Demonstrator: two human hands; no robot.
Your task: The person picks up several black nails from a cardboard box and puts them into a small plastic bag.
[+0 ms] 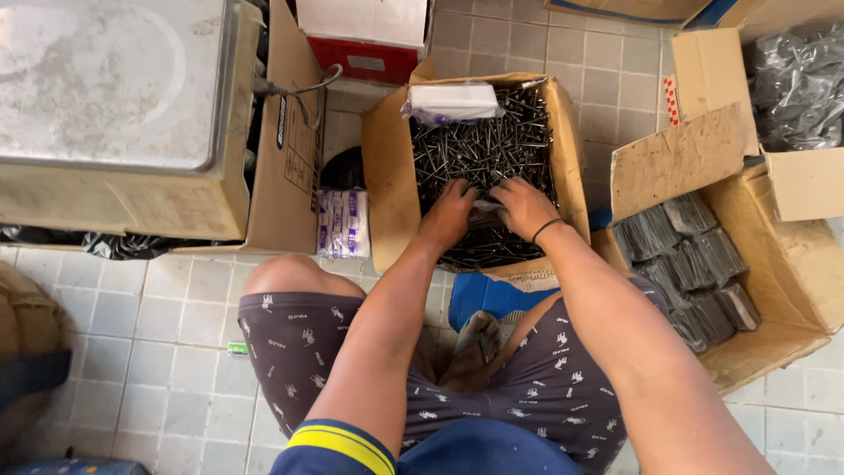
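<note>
- clearly both hands work in the cardboard box (387, 185) of loose nails (482, 149) on the tiled floor.
- left hand (448, 214) and right hand (522, 205) close on a small bundle of nails (485, 214) between them.
- nails look stiff, heavy, sharp-tipped (best gathered by the shanks).
- packed bundles (686, 255) fill the box to the right.

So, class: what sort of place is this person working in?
Probably a hardware shop's storeroom or packing corner: a tiled floor, an open carton of loose nails, another box of bagged nail packs.
</note>
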